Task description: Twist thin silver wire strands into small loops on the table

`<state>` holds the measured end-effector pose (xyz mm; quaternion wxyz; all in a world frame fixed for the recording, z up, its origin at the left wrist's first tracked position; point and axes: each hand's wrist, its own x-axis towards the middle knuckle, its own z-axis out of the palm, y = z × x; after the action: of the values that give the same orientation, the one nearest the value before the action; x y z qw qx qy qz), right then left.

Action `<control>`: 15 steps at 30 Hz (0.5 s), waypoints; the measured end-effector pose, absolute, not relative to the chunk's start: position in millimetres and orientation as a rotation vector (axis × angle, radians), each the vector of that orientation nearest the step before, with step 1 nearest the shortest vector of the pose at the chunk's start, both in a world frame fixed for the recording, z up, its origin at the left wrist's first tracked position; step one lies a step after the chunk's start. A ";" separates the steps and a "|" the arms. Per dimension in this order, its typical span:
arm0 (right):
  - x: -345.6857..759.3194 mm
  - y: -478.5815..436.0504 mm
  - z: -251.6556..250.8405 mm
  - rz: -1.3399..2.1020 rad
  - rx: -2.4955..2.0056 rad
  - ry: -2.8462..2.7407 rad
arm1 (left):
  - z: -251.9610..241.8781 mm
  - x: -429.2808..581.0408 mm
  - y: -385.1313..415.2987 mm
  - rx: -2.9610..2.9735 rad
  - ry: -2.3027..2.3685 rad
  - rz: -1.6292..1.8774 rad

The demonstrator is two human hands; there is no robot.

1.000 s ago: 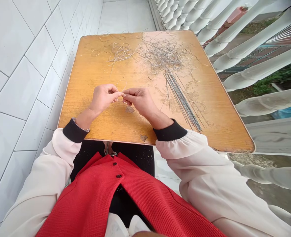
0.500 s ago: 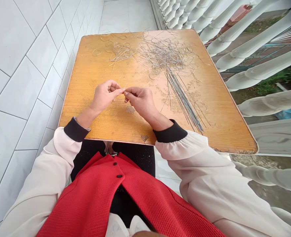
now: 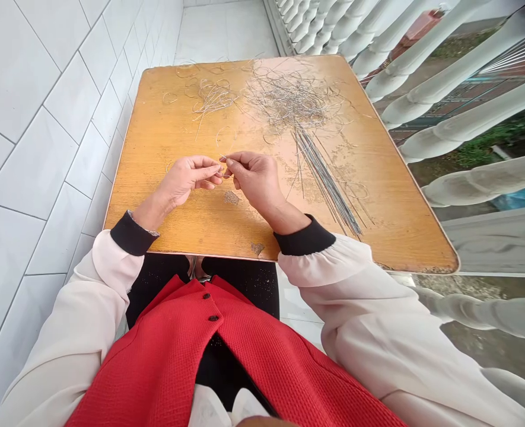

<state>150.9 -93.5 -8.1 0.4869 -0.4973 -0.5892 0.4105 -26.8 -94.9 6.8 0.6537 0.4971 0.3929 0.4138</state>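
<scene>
Both hands meet above the near left part of the wooden table (image 3: pixel 186 231). My left hand (image 3: pixel 188 178) pinches at a thin wire, thumb against forefinger. Close beside it, my right hand (image 3: pixel 253 178) is pinched on the same wire (image 3: pixel 218 139), whose curved end loops up beyond the fingertips. The exact spot where the fingers grip is too small to make out. Past the hands lies a small bunch of pale curled wires (image 3: pixel 213 98). A large tangle of grey wires (image 3: pixel 293 98) spreads to its right.
Straight grey rods (image 3: pixel 328 184) lie in a bundle right of my right hand. A white tiled wall (image 3: pixel 22 160) runs along the left. White balusters (image 3: pixel 449 127) line the right side, past the table's edge. Worn patches (image 3: pixel 232 197) mark the tabletop.
My left hand has moved slightly down, and its fingers are more extended. The wire's curved loop now stands out above the fingertips. The view has shifted a little.
</scene>
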 end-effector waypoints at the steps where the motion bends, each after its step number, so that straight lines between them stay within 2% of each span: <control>1: 150.1 -93.2 -8.1 1.049 -1.196 -1.402 | 5.7 -26.5 -94.6 1.133 0.869 0.943; 8: 145.9 -96.4 -3.4 1.352 -1.086 -1.309 | 3.2 -20.3 -95.9 1.139 0.811 1.007; 15: 144.2 -98.1 -0.6 1.289 -1.159 -1.406 | 0.1 -19.2 -96.8 1.261 0.751 1.019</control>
<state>144.2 -98.1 -0.6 0.4393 -0.4664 -0.5660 0.5188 -19.2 -96.8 0.1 0.6268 0.5498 0.3276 0.4444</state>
